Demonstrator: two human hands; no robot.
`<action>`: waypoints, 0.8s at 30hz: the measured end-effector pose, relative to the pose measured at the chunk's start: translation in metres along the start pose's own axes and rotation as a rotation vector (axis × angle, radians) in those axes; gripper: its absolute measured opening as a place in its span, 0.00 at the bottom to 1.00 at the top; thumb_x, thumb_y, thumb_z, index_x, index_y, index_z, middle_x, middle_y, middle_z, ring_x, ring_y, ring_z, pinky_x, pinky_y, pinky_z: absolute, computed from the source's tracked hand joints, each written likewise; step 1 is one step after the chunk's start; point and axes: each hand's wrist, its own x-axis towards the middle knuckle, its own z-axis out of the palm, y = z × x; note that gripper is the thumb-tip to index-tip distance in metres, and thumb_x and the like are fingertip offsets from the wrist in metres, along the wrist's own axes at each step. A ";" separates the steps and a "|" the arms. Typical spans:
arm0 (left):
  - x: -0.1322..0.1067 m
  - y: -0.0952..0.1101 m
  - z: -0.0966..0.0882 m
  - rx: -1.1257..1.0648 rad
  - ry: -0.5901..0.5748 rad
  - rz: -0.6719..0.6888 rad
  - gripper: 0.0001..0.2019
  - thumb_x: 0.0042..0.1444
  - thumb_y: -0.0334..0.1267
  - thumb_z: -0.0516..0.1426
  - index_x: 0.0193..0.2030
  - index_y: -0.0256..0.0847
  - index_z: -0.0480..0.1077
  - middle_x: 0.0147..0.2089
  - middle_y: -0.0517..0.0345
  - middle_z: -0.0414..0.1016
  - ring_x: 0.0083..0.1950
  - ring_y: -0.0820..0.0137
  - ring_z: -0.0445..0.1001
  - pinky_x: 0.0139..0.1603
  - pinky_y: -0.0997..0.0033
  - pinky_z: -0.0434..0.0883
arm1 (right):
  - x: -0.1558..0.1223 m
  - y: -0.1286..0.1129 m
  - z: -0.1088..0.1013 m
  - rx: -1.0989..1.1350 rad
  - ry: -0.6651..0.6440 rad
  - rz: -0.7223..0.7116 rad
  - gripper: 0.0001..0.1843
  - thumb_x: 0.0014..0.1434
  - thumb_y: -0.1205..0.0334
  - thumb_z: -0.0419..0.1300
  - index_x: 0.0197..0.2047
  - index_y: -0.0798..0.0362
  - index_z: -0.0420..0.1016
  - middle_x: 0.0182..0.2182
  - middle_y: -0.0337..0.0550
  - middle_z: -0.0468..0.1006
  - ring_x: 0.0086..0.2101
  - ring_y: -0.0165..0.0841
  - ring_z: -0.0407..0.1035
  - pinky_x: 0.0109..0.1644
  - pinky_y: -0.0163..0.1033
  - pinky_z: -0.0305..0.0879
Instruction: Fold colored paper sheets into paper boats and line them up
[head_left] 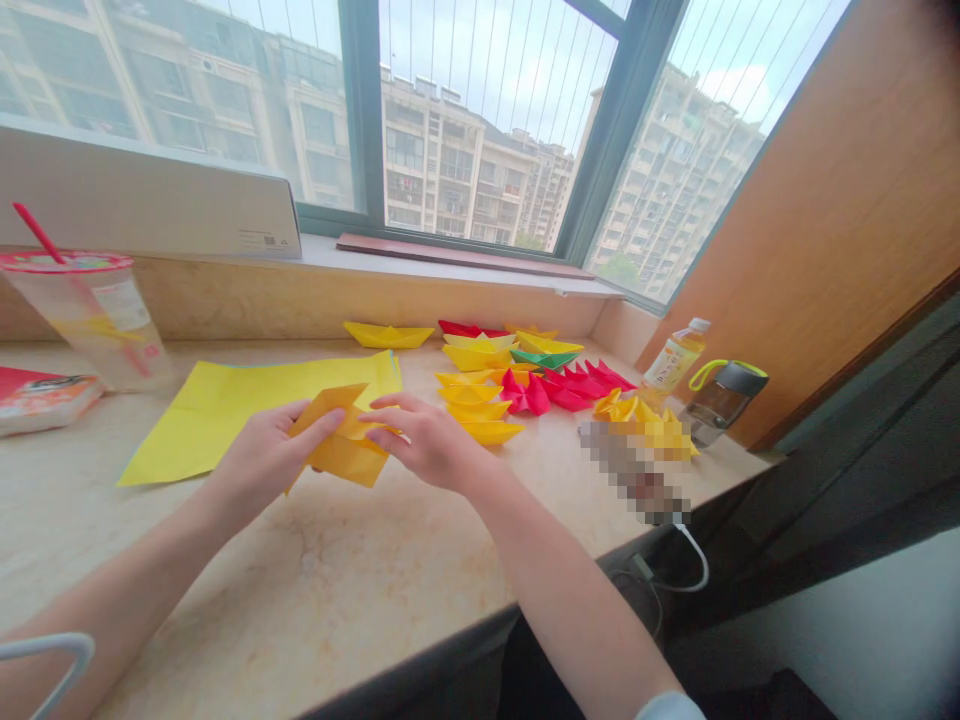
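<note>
Both hands, the left hand and the right hand, pinch a folded orange-yellow paper just above the marble counter; their fingers hide part of its folds. It is creased and angular. Behind lies a yellow sheet, farther the paper boats.

Orange paper partly under fingers; pixel-blurred patch; red packet past left edge.

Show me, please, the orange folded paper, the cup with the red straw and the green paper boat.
orange folded paper (345,462), head view, on its lower flat face.
cup with the red straw (82,335), head view, on the clear side wall.
green paper boat (544,357), head view, on its hull.
</note>
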 end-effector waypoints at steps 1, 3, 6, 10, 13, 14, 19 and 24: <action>-0.001 0.000 0.001 0.001 -0.040 -0.010 0.25 0.49 0.55 0.62 0.46 0.36 0.78 0.36 0.53 0.82 0.32 0.65 0.76 0.30 0.73 0.70 | 0.001 0.001 0.000 0.012 0.004 -0.020 0.14 0.69 0.56 0.53 0.52 0.46 0.75 0.53 0.43 0.73 0.51 0.35 0.70 0.57 0.41 0.66; -0.002 0.000 0.001 -0.004 -0.075 -0.023 0.27 0.49 0.56 0.61 0.47 0.36 0.77 0.38 0.53 0.82 0.34 0.64 0.77 0.31 0.72 0.71 | 0.002 0.001 0.001 0.037 0.000 -0.054 0.12 0.69 0.58 0.53 0.49 0.47 0.77 0.49 0.42 0.76 0.49 0.33 0.71 0.55 0.39 0.67; -0.003 0.000 0.002 -0.009 -0.056 -0.021 0.27 0.49 0.57 0.61 0.46 0.36 0.77 0.35 0.54 0.81 0.32 0.64 0.76 0.28 0.73 0.70 | 0.001 0.000 0.000 0.046 0.004 -0.048 0.12 0.67 0.60 0.56 0.51 0.46 0.75 0.50 0.42 0.76 0.49 0.34 0.71 0.55 0.39 0.67; -0.005 0.004 0.004 -0.061 -0.046 -0.009 0.26 0.49 0.57 0.61 0.45 0.37 0.77 0.33 0.56 0.80 0.30 0.67 0.74 0.27 0.75 0.69 | 0.003 0.002 0.000 0.068 0.026 -0.040 0.11 0.64 0.61 0.61 0.50 0.45 0.76 0.49 0.41 0.76 0.48 0.34 0.72 0.55 0.40 0.68; -0.006 0.006 0.005 -0.066 -0.060 -0.003 0.26 0.48 0.57 0.61 0.45 0.36 0.77 0.31 0.56 0.79 0.28 0.68 0.73 0.24 0.75 0.68 | 0.005 0.007 0.005 0.122 0.081 -0.050 0.09 0.62 0.64 0.62 0.46 0.49 0.78 0.44 0.43 0.77 0.46 0.34 0.72 0.53 0.39 0.69; -0.007 0.007 0.004 -0.073 -0.071 0.001 0.26 0.49 0.57 0.60 0.45 0.36 0.77 0.31 0.56 0.79 0.28 0.67 0.73 0.24 0.74 0.68 | 0.005 0.008 0.007 0.138 0.093 -0.055 0.09 0.62 0.66 0.61 0.46 0.49 0.78 0.44 0.44 0.76 0.46 0.34 0.73 0.53 0.39 0.69; -0.007 0.001 0.004 -0.089 -0.113 0.078 0.22 0.54 0.53 0.59 0.46 0.36 0.76 0.34 0.54 0.79 0.32 0.65 0.76 0.30 0.72 0.71 | 0.001 0.004 0.009 0.135 0.099 -0.054 0.12 0.60 0.72 0.60 0.44 0.49 0.78 0.47 0.44 0.76 0.47 0.35 0.72 0.53 0.41 0.68; -0.007 -0.009 0.008 -0.177 -0.216 0.137 0.18 0.55 0.48 0.59 0.45 0.35 0.76 0.37 0.53 0.80 0.39 0.62 0.78 0.39 0.67 0.74 | 0.001 -0.005 0.007 0.201 0.301 0.051 0.04 0.61 0.65 0.61 0.38 0.50 0.78 0.38 0.44 0.79 0.41 0.37 0.73 0.46 0.41 0.69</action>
